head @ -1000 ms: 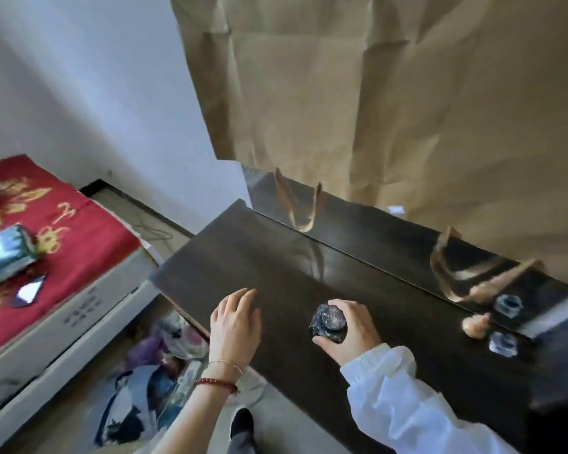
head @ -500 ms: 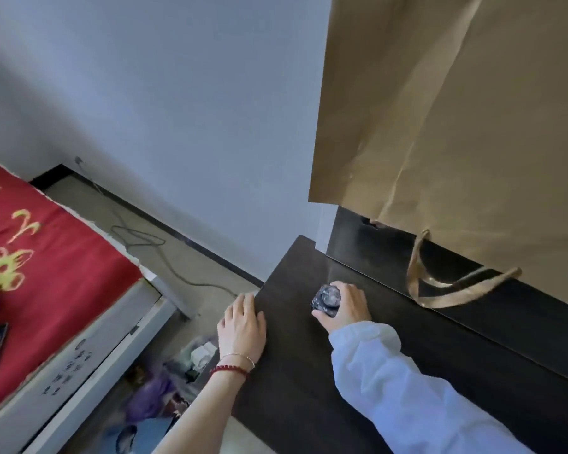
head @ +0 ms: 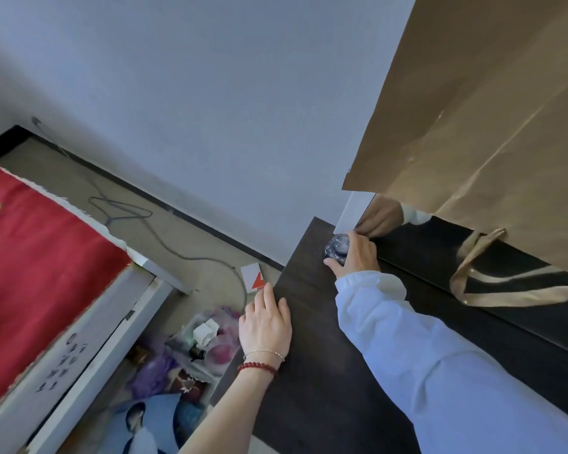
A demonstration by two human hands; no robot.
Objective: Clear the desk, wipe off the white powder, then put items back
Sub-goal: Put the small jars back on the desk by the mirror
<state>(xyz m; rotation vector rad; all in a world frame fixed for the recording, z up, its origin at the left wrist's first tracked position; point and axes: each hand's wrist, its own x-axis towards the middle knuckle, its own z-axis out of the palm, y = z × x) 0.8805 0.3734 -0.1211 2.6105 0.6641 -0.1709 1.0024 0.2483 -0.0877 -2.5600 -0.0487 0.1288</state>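
Observation:
A dark wooden desk (head: 315, 339) runs from the lower middle to the right. My right hand (head: 358, 257), in a white sleeve, grips a small dark round jar (head: 336, 246) at the desk's far left corner, right against a mirror (head: 440, 257) that stands along the back. My left hand (head: 266, 326), with a red bead bracelet, rests flat and relaxed on the desk's left edge. No white powder shows on the visible surface.
A large brown paper bag (head: 489, 126) covers the mirror's upper part, its handle (head: 479, 276) hanging down. To the left are a red-covered bed (head: 40, 257), a floor cable (head: 177, 250), a red-and-white card (head: 253, 278) and plastic bags (head: 204, 342) with clutter beside the desk.
My right hand has carried the jar from the desk's middle to its far left corner by the mirror. My left hand has shifted to the desk's left edge. The view has swung left.

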